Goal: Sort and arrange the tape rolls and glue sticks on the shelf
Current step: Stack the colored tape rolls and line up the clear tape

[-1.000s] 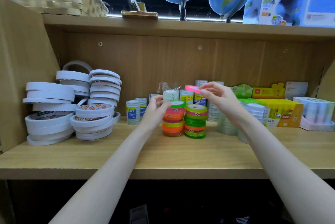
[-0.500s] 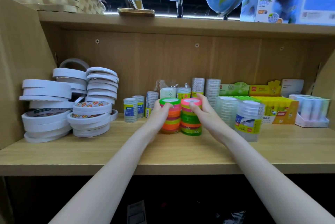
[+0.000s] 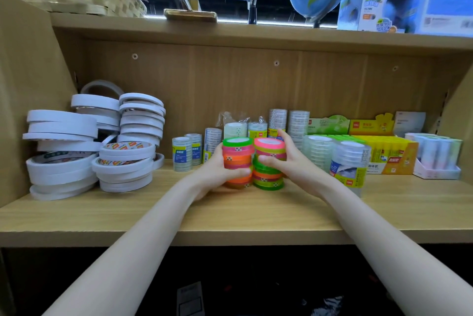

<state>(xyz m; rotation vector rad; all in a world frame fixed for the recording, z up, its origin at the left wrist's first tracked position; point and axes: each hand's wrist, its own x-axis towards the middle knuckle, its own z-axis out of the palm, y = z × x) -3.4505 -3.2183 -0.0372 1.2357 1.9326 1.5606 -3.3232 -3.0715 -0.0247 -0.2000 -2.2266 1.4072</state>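
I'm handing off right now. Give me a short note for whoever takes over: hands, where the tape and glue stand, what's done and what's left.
Left hand grips the left neon tape stack, green roll on top; right hand grips the right neon tape stack, pink roll on top. Both stacks stand side by side, touching, mid-shelf.
Done: neon rolls are in two even stacks.
Elsewhere: white tape rolls piled loosely at far left; small clear tape packs behind; large clear tape tubes to the right; glue stick box and pastel glue sticks at far right.
Left: set the neon stacks in place, then probably tidy the leaning white piles.
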